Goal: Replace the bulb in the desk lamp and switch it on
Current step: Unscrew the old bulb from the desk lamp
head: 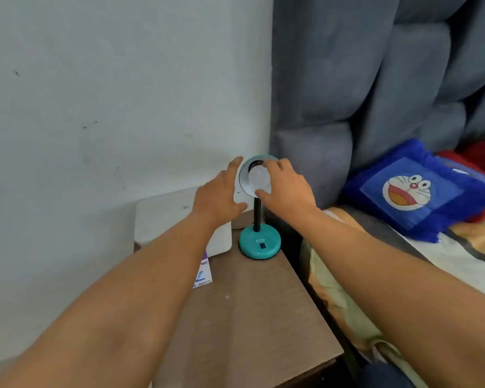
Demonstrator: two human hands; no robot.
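A small teal desk lamp stands on a round base (pixel 259 243) with a black switch, at the back of a brown bedside table (pixel 249 317). Its black stem rises to a teal shade (pixel 245 175) that faces me. A white bulb (pixel 259 179) sits in the shade's socket. My right hand (pixel 287 186) wraps its fingers around the bulb from the right. My left hand (pixel 221 194) cups the shade's left rim, thumb below it.
A white box (pixel 165 217) lies behind my left forearm on the table, with a small printed carton (pixel 203 273) beside it. The wall stands at the left. A grey padded headboard (pixel 375 79) and a bed with a blue cartoon pillow (pixel 415 191) lie to the right.
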